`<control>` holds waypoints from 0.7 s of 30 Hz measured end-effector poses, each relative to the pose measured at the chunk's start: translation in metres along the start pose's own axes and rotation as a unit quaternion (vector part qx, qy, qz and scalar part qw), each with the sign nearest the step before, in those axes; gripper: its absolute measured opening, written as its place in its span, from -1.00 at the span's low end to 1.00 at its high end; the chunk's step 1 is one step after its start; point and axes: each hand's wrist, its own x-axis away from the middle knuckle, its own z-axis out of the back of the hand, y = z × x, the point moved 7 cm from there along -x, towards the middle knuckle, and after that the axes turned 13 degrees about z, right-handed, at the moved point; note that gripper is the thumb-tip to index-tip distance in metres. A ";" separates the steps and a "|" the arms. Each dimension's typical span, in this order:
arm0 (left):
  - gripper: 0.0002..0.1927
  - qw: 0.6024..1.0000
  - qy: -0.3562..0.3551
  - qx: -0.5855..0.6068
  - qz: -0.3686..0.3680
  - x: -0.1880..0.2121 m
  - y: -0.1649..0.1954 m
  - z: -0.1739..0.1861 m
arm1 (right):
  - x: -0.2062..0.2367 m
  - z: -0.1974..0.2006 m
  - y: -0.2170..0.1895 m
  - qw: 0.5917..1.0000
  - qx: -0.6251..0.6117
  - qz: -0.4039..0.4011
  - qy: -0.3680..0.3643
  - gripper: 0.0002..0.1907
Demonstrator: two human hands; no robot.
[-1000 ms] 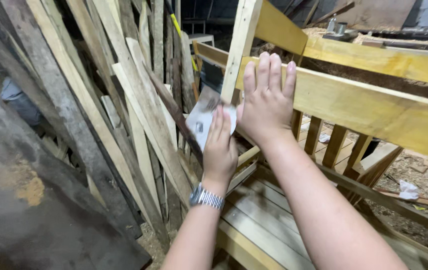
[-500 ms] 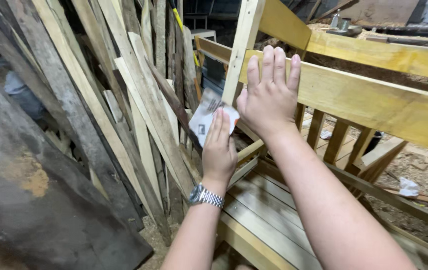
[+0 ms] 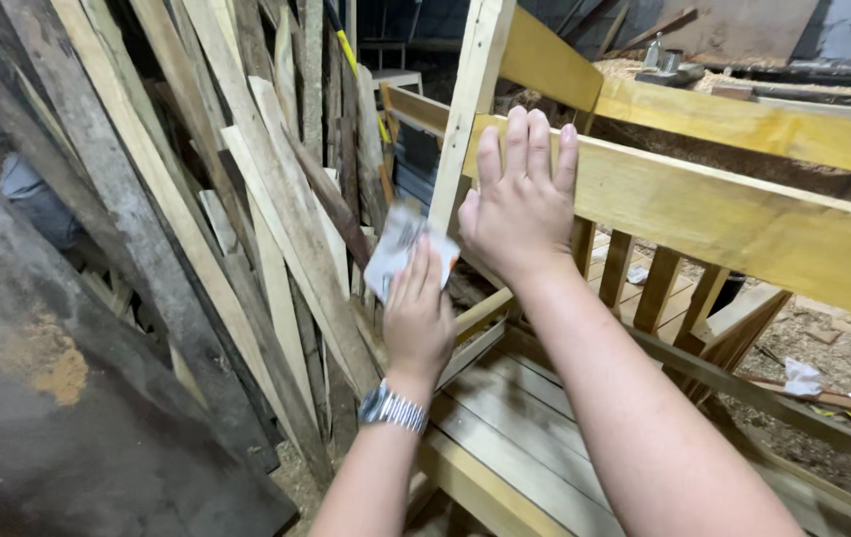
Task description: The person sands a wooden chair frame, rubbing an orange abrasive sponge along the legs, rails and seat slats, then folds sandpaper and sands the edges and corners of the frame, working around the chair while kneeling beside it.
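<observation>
The left hand, a metal watch on its wrist, presses a blurred whitish sheet of sandpaper with flat fingers against the upright wooden post just above it. The right hand is open, fingers straight and together, its palm laid flat on the yellow board that runs off to its right, close beside the sheet. To the left of both hands lean rough planks, and below the forearms lies a slatted wooden seat.
</observation>
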 end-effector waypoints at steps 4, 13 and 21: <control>-0.50 0.999 0.001 -0.042 -0.004 0.002 0.000 0.004 | -0.002 0.000 0.002 0.999 -0.031 -0.013 0.018 -0.28; -0.43 1.000 0.008 -0.015 0.006 -0.007 0.004 0.000 | 0.001 0.000 -0.001 1.000 -0.013 0.002 0.013 -0.25; -0.44 0.999 0.028 -0.044 0.001 -0.034 0.011 -0.010 | -0.002 -0.002 0.003 1.000 -0.011 -0.008 0.008 -0.26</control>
